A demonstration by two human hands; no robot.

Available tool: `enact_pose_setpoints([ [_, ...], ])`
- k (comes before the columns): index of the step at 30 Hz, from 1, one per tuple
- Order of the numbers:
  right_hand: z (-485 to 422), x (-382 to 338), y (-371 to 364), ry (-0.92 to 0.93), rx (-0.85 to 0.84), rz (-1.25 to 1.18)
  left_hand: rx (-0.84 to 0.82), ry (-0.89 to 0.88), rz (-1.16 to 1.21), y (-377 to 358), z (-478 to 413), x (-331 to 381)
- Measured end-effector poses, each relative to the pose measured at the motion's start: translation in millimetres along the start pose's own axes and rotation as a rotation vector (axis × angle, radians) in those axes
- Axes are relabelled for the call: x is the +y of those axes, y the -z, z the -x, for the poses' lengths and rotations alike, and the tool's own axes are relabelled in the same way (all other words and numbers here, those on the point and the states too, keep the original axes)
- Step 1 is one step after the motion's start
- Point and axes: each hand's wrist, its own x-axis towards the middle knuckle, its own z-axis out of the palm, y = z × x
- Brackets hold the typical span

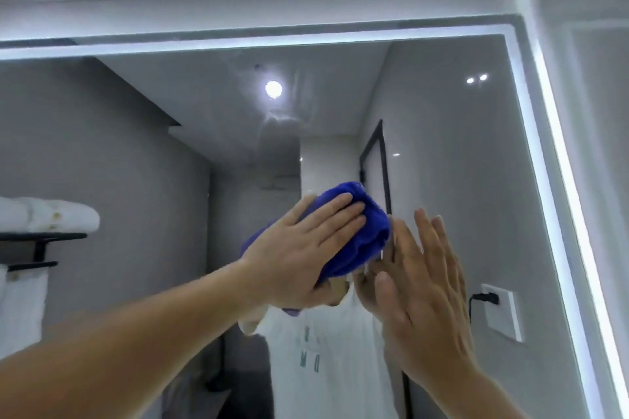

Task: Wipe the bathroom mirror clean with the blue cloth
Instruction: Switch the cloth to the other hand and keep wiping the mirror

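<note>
My left hand (306,248) lies flat on the cloth (360,241), fingers straight and close together, pressing it against the mirror (459,163). Nothing is clenched; the palm and fingers simply bear down on the fabric. I cannot see my thumb, which is hidden under the hand. The cloth is a deep blue, soft and thick, bunched into a rounded wad with plump folds bulging out past my fingertips and a small tail showing below my palm. It sits near the middle of the glass, just left of my right hand (422,309).

My right hand is raised beside it, released, fingers straight and slightly spread, holding nothing. Its palm faces the glass and its reflection meets it closely, but I cannot tell whether it touches.

The mirror is a broad, smooth rectangle edged by a frosted strip (551,146) that glows white along the top and right side. Faint cloudy smears (289,119) mark the glass above the cloth, below a round lamp (273,89) seen in reflection. Also reflected are matte grey walls, rolled white towels (44,218) on a thin black rack (37,238), a black door frame (374,160), a square white socket (503,313) with a black plug, and my white shirt (323,350).
</note>
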Motion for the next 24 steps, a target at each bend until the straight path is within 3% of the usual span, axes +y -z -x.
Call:
enact_pose_setpoints([
  [3,-25,0,2,0.000,0.020,0.017,-0.039,0.079,-0.050,5,-22,-44],
  [9,-90,-10,12,0.017,0.059,0.039,0.012,0.617,0.129,27,-78,-135],
  [12,-109,-14,20,0.016,0.084,0.029,0.070,0.806,0.172,27,-94,-129],
  [14,-112,-14,22,0.021,0.099,0.022,0.113,0.783,0.154,21,-86,-95],
  [17,-110,-12,24,0.021,0.107,-0.012,0.133,0.488,0.102,5,-55,-38],
  [19,-108,-11,24,0.031,0.100,-0.021,0.115,0.342,0.083,1,-54,-45],
  [24,-114,-6,25,0.056,0.122,-0.026,0.043,0.419,0.092,24,-116,-115],
])
